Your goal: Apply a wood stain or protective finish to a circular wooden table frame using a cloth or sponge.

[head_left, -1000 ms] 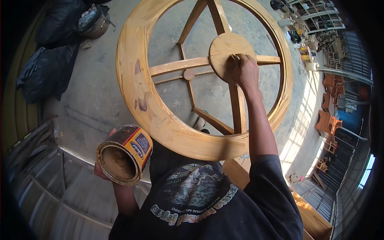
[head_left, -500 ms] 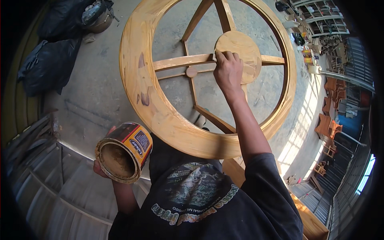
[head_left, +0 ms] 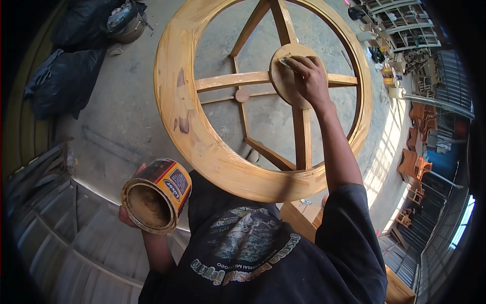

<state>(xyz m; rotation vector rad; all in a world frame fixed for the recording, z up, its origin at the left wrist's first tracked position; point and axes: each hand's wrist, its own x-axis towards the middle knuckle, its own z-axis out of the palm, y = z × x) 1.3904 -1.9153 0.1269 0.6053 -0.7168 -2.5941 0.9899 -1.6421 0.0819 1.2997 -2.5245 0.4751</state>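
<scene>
The right hand [head_left: 311, 78] pinches a small thing [head_left: 284, 61], too hidden to identify, on the disc [head_left: 285, 86] inside the wooden ring [head_left: 174, 76]. The left hand [head_left: 126, 217] grips a tin [head_left: 167, 185] outside the ring's near-left edge, mouth tilted toward the person, perhaps for easy reach. Spokes [head_left: 233, 81] apparently brace the disc; black bags [head_left: 66, 83] lie left of the ring.

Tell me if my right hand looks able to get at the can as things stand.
Probably yes. The right hand, pinching something small, is at the wooden disc, and the left hand holds the can, its open mouth uncovered. Nothing seems to block the way over the wooden frame between them.
</scene>
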